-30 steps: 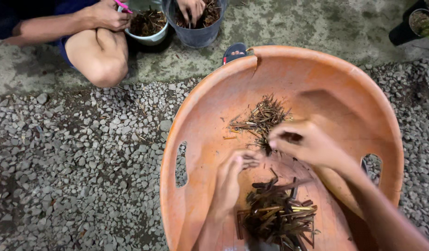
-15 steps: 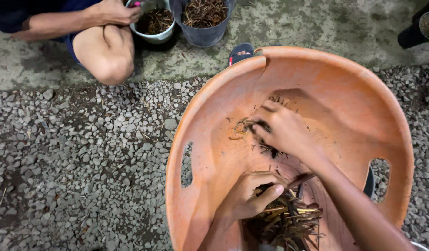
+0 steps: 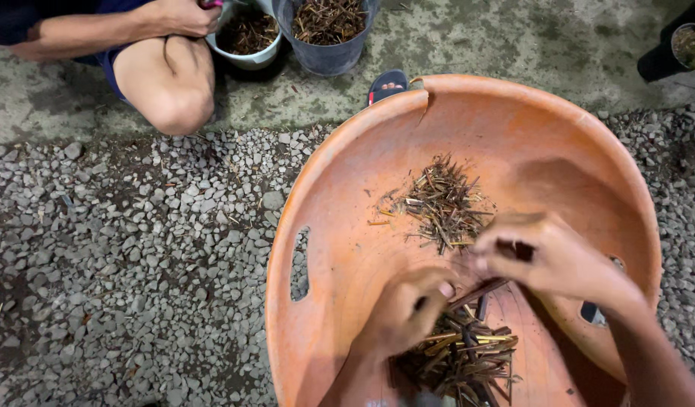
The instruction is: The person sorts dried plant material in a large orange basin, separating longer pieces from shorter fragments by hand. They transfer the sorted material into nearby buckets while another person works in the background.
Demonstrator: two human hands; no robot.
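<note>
A big orange plastic basin [image 3: 340, 196] lies on the gravel in front of me. It holds two heaps of dry brown plant strips: a small loose heap [image 3: 441, 200] near its middle and a thicker bundle [image 3: 468, 358] at the near side. My left hand [image 3: 404, 313] rests on the near bundle, its fingers closed around some of the strips. My right hand [image 3: 547, 256] hovers just to the right, between the two heaps. It is blurred with curled fingers, and I cannot make out whether it holds anything.
Another person squats at the top left, knee [image 3: 174, 87] bent and a hand [image 3: 185, 15] over a white pot [image 3: 245, 45] of brown chips. Beside it stands a grey pot [image 3: 325, 41], also filled. A blue sandal tip [image 3: 387, 84] touches the basin rim. A black pot [image 3: 675, 49] stands top right.
My right hand reached onto the small far heap, then drew back toward the near bundle. My left hand closed on the near strips. The view shifted slightly.
</note>
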